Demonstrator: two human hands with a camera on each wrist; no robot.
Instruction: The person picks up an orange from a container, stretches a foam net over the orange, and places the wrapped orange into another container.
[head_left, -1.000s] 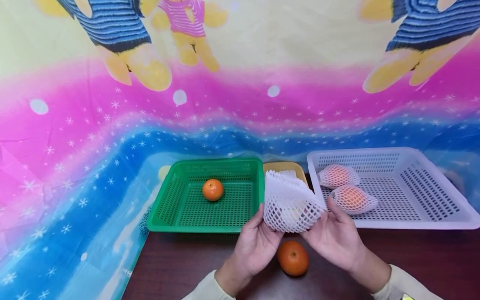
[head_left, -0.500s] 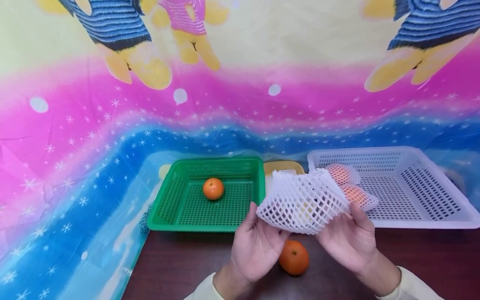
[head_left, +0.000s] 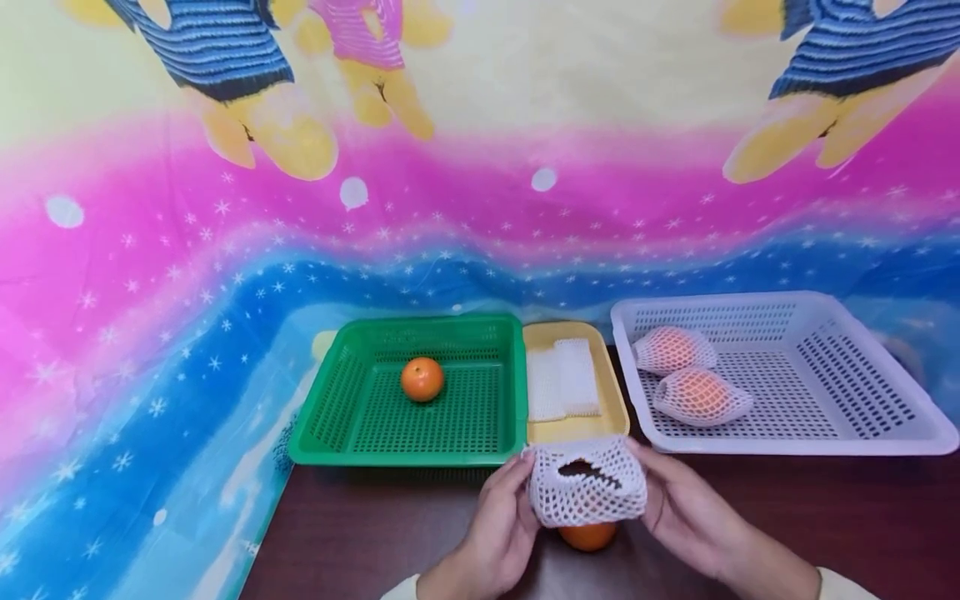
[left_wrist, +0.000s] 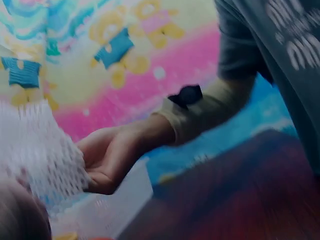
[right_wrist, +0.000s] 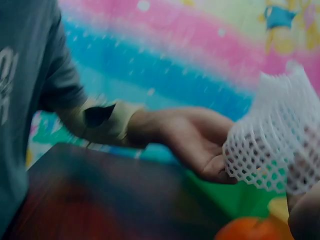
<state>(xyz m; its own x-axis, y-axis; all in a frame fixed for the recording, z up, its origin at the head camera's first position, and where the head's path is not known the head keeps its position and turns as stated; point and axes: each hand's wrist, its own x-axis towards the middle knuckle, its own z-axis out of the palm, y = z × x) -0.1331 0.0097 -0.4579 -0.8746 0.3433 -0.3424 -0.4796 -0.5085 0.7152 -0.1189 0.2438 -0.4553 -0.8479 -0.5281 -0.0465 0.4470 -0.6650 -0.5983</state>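
Both hands hold a white foam net sleeve (head_left: pixel 551 500) over the table, its opening stretched. My left hand (head_left: pixel 495 525) grips its left side and my right hand (head_left: pixel 693 512) its right side. An orange (head_left: pixel 588 537) lies on the dark table beneath, partly hidden by the net. The right wrist view shows the foam mesh (right_wrist: pixel 257 150) spread from the left hand's fingers (right_wrist: pixel 215 170), with the orange (right_wrist: pixel 250 231) below. Across the mesh in the left wrist view is the right hand (left_wrist: pixel 117 155).
A green basket (head_left: pixel 408 459) with one orange (head_left: pixel 422 379) stands at left. Beside it, a yellow tray (head_left: pixel 566 429) holds flat white foam nets (head_left: pixel 576 379). At right, a white basket (head_left: pixel 810 446) contains two net-wrapped oranges (head_left: pixel 705 396). A printed cloth (head_left: pixel 465 200) hangs behind.
The foam net has come down and toward me, from before the yellow tray to over the orange, and its opening now faces up toward the head camera. Both hands moved with it.
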